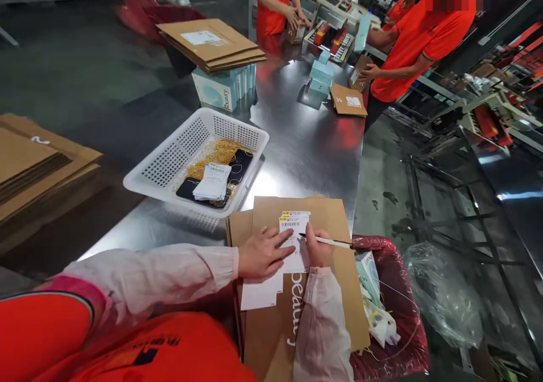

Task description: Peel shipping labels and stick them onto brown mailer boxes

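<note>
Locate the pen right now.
Head view, right of centre: the white pen is in the person's right hand, dark tip over the white slips on the cardboard.

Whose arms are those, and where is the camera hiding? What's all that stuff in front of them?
There's no robot, just a person's two bare hands. The one picture comes from a camera on their head, looking forward and down. The right hand holds a pen; the left hand lies spread on white paper slips, which rest on brown cardboard. Beyond, on the shiny metal table, sits a white basket with white cards inside. Behind it, pale blue boxes stand under flat cardboard sheets.
</note>
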